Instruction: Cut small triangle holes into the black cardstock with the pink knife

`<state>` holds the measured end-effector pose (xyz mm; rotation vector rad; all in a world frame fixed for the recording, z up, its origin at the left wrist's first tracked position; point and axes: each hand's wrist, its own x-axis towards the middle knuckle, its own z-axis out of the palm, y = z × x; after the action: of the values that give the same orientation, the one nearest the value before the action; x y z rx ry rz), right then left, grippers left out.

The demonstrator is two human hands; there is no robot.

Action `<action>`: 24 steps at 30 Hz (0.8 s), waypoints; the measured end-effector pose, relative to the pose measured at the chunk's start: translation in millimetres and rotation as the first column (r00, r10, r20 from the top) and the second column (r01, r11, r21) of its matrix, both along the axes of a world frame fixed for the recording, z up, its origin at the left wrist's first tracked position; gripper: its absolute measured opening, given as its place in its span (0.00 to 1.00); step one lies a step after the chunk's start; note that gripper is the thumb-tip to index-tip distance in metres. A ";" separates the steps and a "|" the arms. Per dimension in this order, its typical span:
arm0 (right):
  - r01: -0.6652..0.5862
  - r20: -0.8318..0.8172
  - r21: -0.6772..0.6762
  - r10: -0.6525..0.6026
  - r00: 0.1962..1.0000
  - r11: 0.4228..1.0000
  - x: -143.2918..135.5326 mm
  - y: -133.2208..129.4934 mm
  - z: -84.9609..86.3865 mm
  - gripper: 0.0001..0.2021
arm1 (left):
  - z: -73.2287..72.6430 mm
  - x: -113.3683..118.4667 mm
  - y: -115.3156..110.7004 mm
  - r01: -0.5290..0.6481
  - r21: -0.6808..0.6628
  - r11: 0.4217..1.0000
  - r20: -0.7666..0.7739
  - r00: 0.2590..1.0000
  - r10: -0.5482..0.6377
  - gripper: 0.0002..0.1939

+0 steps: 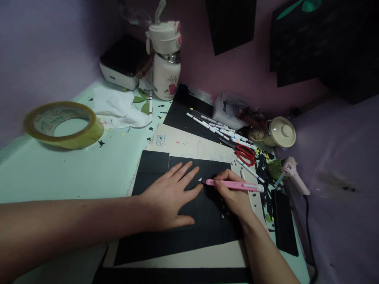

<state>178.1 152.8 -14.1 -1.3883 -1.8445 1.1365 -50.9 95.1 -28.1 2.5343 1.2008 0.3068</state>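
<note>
My left hand (168, 195) lies flat with fingers spread on a sheet of black paper (177, 240). In my right hand (235, 201) is a pink craft knife (233, 185) with a white end, gripped like a pen. Its tip touches the black paper just beyond my left fingertips, beside a small white triangular spot (200, 180). More tiny light spots show on the paper near my right hand. Beneath lies a cream board (174, 138) with blue pen drawings.
A tape roll (63, 125), a tissue (117, 108) and a white bottle (166, 75) stand left and behind. Several markers (219, 128), red-handled scissors (245, 154), black scraps (263, 173), a glue gun (293, 173) and a black phone-like slab (284, 223) lie right.
</note>
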 end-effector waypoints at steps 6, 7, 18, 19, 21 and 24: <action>-0.001 0.011 0.009 0.001 1.000 1.000 -0.2 -0.6 0.7 0.08 | 0.1 0.5 1.0 0.002 -0.001 1.000 -0.003 1.000 -0.002 0.39; 0.002 0.006 0.015 -0.002 1.000 1.000 -0.3 -0.7 0.7 0.08 | 0.0 0.6 1.2 0.001 -0.002 1.000 -0.004 1.000 -0.001 0.39; 0.013 -0.020 0.027 -0.012 1.000 1.000 -1.6 -0.5 0.2 0.08 | 1.1 0.4 1.3 -0.003 -0.007 1.000 -0.006 1.000 0.003 0.40; 0.004 -0.016 0.022 -0.004 1.000 1.000 -1.8 -0.6 0.4 0.08 | 1.4 0.4 1.4 -0.003 -0.008 1.000 -0.006 1.000 0.003 0.39; 0.001 -0.004 0.017 -0.001 1.000 1.000 -2.1 -0.9 0.8 0.08 | 1.6 0.6 1.6 -0.002 -0.007 1.000 -0.006 1.000 0.002 0.39; 0.035 -0.016 0.044 -0.034 0.999 0.998 -1.8 -1.3 1.2 0.08 | 1.1 0.8 1.8 -0.004 -0.002 1.000 -0.006 1.000 0.004 0.39</action>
<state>176.3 151.5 -12.9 -1.3770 -1.8172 1.0794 -50.1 96.9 -27.0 2.5328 1.2075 0.2989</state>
